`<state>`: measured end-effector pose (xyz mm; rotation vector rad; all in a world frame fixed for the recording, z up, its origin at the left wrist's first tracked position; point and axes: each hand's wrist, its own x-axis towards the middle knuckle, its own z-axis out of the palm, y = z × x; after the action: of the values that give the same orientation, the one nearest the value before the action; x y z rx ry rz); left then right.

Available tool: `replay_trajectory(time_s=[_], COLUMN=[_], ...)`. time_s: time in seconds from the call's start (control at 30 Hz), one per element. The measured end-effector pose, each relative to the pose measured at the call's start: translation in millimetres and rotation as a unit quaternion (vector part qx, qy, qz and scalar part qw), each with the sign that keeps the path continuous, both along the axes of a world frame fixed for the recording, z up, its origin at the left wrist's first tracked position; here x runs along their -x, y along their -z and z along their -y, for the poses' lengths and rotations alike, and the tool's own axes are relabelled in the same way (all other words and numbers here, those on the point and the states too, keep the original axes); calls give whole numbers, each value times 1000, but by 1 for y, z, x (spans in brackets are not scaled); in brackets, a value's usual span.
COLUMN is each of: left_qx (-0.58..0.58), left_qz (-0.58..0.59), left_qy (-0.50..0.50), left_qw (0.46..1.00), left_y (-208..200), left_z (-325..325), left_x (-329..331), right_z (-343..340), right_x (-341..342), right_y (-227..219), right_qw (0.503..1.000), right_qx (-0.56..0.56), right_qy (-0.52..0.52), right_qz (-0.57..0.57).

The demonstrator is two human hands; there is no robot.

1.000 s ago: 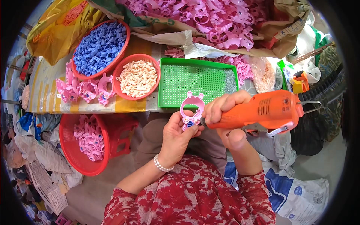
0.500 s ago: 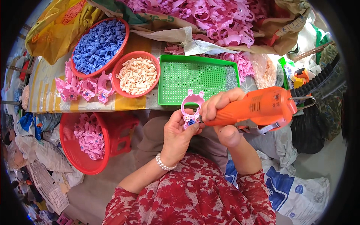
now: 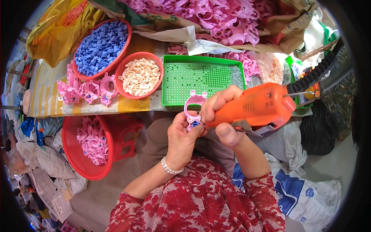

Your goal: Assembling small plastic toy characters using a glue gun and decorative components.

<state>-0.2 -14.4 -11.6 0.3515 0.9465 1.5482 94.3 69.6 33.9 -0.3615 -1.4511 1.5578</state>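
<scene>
Over my lap, my left hand (image 3: pixel 181 135) pinches a pink ring-shaped plastic part (image 3: pixel 192 102) with a small blue piece (image 3: pixel 195 123) set in its lower end. My right hand (image 3: pixel 219 106) is wrapped round an orange electric screwdriver (image 3: pixel 257 106), held nearly level. Its tip points left and meets the pink part beside my left fingertips; the exact contact is hidden by the fingers. Just beyond my hands stands a green perforated tray (image 3: pixel 185 79) with small metal screws (image 3: pixel 237 76) heaped at its right end.
A red basket of blue pieces (image 3: pixel 101 48) and a smaller one of cream pieces (image 3: pixel 140 77) stand on the table, near several assembled pink parts (image 3: pixel 91 91). A big sack (image 3: pixel 293 29) holds more pink parts. Lower left, a red basket (image 3: pixel 83 168) holds pink parts. The screwdriver's black hose (image 3: pixel 309 83) runs up right.
The screwdriver and my right hand have shifted slightly left and down, with its rear end swung toward me. The pink part has moved a little left, still in my left hand.
</scene>
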Motion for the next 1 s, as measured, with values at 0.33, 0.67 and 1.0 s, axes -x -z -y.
replay_trajectory(time_s=[0.33,0.67,1.0], left_qx=[11,11,39], left_qz=[18,101,42], left_qy=[36,64,107], left_qw=[999,993,993], left_y=[6,2,12], left_z=[2,7,9], left_x=[8,24,14], right_z=[-14,-76,-92], right_x=[-12,-37,-36], right_y=[-28,-5,30], right_qw=[999,974,969], right_qx=[-36,-32,-58], right_qy=[5,224,238], right_qz=[-22,0,35])
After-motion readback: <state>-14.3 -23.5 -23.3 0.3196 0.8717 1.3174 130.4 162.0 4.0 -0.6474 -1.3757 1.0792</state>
